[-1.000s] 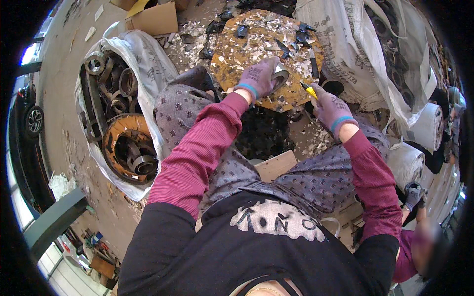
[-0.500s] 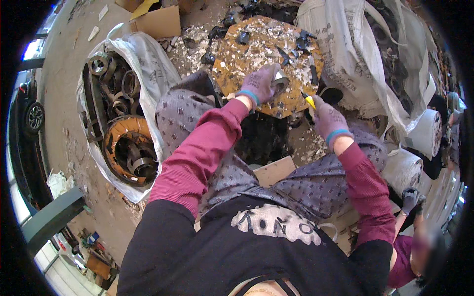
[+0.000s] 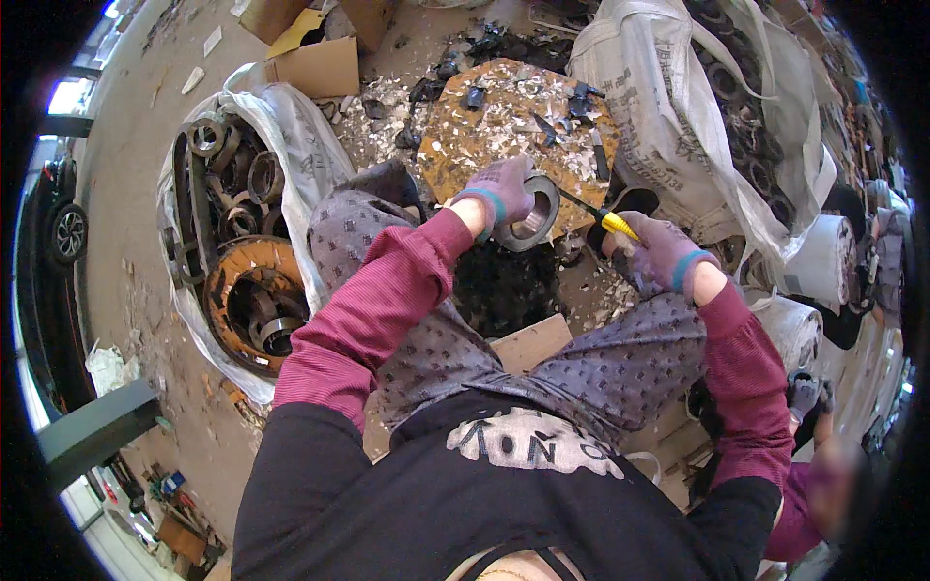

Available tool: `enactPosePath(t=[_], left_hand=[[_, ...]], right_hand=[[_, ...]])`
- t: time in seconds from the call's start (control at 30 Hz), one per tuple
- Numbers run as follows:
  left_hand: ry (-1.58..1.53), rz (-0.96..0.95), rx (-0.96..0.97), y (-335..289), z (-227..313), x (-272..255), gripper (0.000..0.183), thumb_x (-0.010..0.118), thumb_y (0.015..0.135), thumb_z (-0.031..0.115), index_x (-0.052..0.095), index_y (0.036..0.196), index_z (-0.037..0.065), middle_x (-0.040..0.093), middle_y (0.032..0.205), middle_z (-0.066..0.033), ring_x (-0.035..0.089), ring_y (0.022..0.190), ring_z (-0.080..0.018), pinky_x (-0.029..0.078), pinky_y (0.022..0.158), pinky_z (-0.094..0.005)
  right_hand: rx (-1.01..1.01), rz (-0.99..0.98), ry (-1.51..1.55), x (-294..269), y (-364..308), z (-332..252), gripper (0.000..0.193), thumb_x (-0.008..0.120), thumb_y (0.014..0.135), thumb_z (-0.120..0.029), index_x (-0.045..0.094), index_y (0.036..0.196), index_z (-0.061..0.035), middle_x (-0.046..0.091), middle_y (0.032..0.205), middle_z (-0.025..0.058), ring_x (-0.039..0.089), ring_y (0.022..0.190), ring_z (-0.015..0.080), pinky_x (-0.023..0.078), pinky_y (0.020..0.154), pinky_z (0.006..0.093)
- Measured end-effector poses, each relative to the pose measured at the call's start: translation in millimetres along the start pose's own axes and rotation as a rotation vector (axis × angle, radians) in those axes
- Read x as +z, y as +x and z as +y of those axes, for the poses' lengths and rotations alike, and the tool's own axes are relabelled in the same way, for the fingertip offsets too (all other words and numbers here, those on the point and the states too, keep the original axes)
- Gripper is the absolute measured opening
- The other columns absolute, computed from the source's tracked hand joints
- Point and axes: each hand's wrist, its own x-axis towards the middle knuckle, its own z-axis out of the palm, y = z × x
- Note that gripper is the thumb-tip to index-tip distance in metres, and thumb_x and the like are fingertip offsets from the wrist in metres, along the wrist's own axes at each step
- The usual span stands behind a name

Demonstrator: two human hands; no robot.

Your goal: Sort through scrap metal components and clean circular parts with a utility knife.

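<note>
My left hand (image 3: pixel 501 190), in a grey-purple glove, grips a thick grey metal ring (image 3: pixel 550 203) by its left side. The ring is tilted so that its round opening shows. My right hand (image 3: pixel 663 252), gloved alike, is closed round the yellow handle of a screwdriver (image 3: pixel 619 226). Its thin dark shaft points up and left, with the tip close to the ring's right side; whether they touch I cannot tell. Beyond both hands lies a worn orange-brown board (image 3: pixel 455 126), strewn with pale chips and black scraps.
At left, an open white sack (image 3: pixel 300 145) holds several metal rings. Another large white sack (image 3: pixel 639 107) of rings stands at far right. Cardboard boxes (image 3: pixel 315 70) sit at far left. A co-worker's gloved hands (image 3: pixel 807 395) show at the right.
My left hand has brought the ring nearer to me and turned its opening into view. My right hand has moved slightly right and nearer, and the screwdriver's shaft now points toward the ring.
</note>
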Motion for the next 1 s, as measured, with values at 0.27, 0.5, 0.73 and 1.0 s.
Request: enactPosePath(t=[0.27,0.5,0.73,1.0], left_hand=[[-0.059,-0.309,-0.032,-14,19,-37,0.040,0.063,0.070,0.019,0.060,0.106,0.001,0.066,0.097,-0.0197,0.065,0.092,-0.0295,0.050,0.080,-0.0374],[-0.053,-0.361,0.027,-26,26,-61,0.047,0.064,0.071,0.021,0.059,0.113,0.001,0.067,0.098,-0.0180,0.066,0.090,-0.0279,0.051,0.079,-0.0360],[-0.074,-0.434,0.044,-30,24,-68,0.046,0.064,0.070,0.021,0.059,0.112,0.002,0.068,0.090,-0.0148,0.065,0.081,-0.0219,0.051,0.075,-0.0346],[-0.117,-0.442,0.045,-50,39,-88,0.038,0.061,0.066,0.016,0.060,0.100,0.001,0.066,0.079,-0.0126,0.063,0.073,-0.0201,0.051,0.069,-0.0332]], right_hand=[[-0.017,-0.191,0.313,-18,-32,-2,0.038,0.052,0.096,-0.031,0.051,0.123,-0.0054,0.059,0.078,0.0012,0.054,0.067,0.0088,0.046,0.061,0.0243],[0.059,-0.301,0.487,-37,-53,-27,0.040,0.052,0.096,-0.036,0.051,0.123,-0.0067,0.054,0.071,-0.0027,0.049,0.056,0.0062,0.040,0.049,0.0220],[0.165,-0.368,0.523,-43,-61,-38,0.042,0.053,0.095,-0.037,0.049,0.126,-0.0085,0.052,0.068,-0.0029,0.046,0.051,0.0059,0.037,0.045,0.0217],[0.188,-0.393,0.526,-52,-73,-54,0.040,0.052,0.096,-0.034,0.048,0.128,-0.0098,0.052,0.072,-0.0036,0.046,0.055,0.0041,0.038,0.048,0.0212]])
